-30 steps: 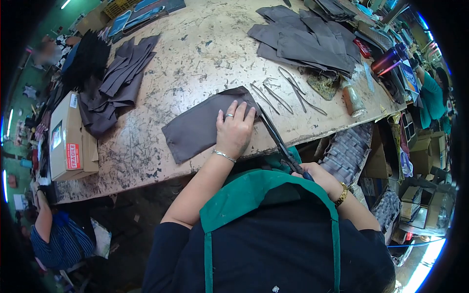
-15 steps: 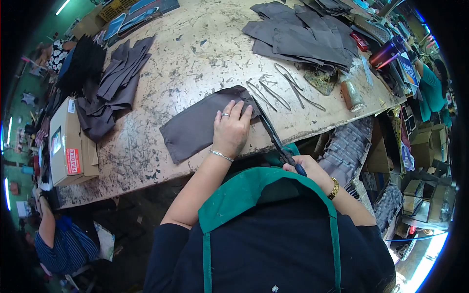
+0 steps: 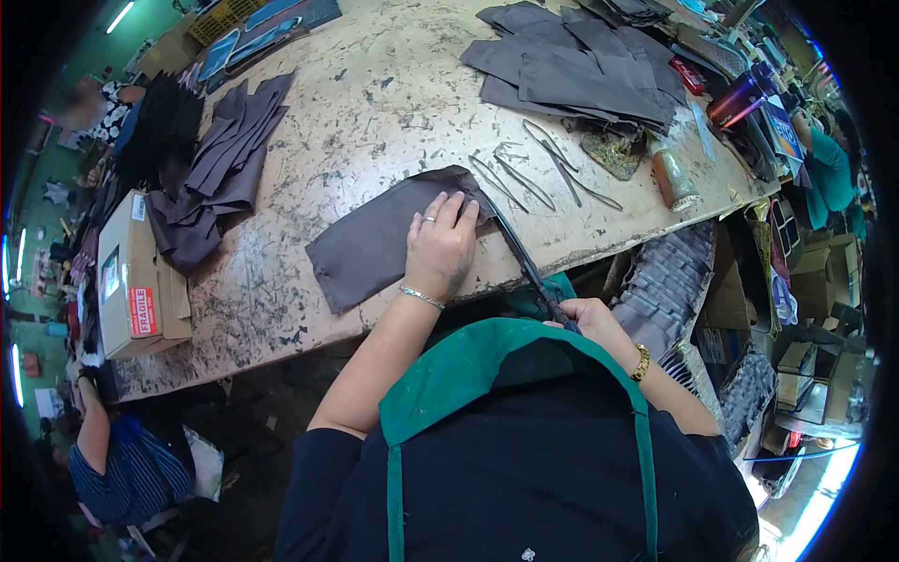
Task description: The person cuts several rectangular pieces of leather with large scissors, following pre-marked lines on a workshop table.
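A dark brown-grey piece of cloth (image 3: 365,234) lies near the table's front edge. Flat on its right part rests my left hand (image 3: 440,245), fingers stretched out and pressing it down. My right hand (image 3: 597,326) is closed around the handles of long dark scissors (image 3: 517,245), just off the table edge. Their blades point away from me and run along the cloth's right edge, close by my left fingertips. The fingers hide most of the handles.
Several loose cords (image 3: 510,178) lie beyond the scissors, near a jar (image 3: 672,178). Stacks of dark cloth (image 3: 581,70) lie at the back right, more cloth strips (image 3: 239,131) at left. A cardboard box (image 3: 140,281) stands at the left edge; another person (image 3: 131,459) sits nearby.
My right hand has closed further on the scissors, and their handles have come together, mostly covered now. My left hand and the cloth stay nearly in place.
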`<state>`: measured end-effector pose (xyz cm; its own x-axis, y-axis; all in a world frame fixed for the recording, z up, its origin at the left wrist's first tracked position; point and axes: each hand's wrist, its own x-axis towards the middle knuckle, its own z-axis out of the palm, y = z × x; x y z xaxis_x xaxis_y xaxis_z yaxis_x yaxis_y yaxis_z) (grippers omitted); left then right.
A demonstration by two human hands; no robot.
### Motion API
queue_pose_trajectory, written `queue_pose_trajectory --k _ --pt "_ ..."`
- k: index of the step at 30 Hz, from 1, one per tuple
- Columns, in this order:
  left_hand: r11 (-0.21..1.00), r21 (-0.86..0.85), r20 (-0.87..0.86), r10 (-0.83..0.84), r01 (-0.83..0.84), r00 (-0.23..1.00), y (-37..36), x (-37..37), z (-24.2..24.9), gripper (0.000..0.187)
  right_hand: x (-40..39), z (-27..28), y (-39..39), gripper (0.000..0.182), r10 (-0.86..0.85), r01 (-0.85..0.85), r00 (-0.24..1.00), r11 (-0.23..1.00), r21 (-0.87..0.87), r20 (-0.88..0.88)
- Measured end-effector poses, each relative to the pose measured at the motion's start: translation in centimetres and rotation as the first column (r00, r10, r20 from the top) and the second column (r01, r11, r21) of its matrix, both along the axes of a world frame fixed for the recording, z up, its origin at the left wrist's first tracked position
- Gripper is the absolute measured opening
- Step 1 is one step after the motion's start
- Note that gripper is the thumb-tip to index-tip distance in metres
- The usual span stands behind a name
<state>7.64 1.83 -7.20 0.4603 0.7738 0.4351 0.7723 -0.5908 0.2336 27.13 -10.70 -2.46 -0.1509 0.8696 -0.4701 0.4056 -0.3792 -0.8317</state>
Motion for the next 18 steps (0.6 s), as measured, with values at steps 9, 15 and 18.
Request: queue_pose_trajectory --k 9,15,18 --pt "0.999 -0.039 0.009 -0.03 0.03 1.0 -0.5 -0.2 0.9 0.028 -0.5 0.5 0.9 0.037 -0.042 0.039 0.992 0.999 -0.027 -0.122" --pt "0.997 -0.071 0.016 -0.026 0.027 1.0 -0.6 -0.1 1.6 0.025 0.3 0.1 0.7 0.037 0.002 -0.007 0.996 0.998 -0.055 -0.092" --pt "0.996 -0.077 0.026 -0.034 0.036 0.999 -0.5 0.1 1.8 0.023 0.4 -0.2 0.4 0.038 -0.017 0.01 0.989 0.999 -0.051 -0.147"
